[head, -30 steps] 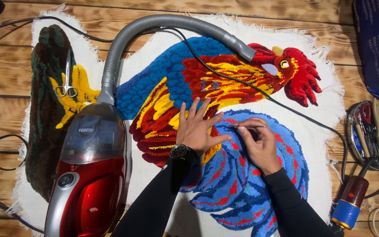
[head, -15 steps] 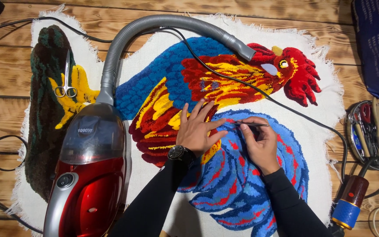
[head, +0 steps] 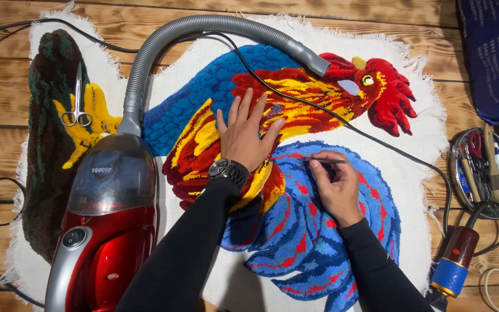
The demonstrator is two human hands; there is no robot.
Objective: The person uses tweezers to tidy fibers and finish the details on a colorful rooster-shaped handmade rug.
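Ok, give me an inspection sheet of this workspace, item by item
Surface: wooden plank floor under a white-backed tufted rooster rug.
Job's things: thin dark tool lying across the blue tufting.
Clutter: red vacuum cleaner with grey hose on the rug; scissors on the yellow foot; round tray of tools; blue-and-brown handled tool.
Hands: left hand flat on the rug, wristwatch on; right hand pinching the thin tool.
Cables: black cord crossing the rooster's neck; more at the left edge.
Surroundings: dark blue fabric, top right.
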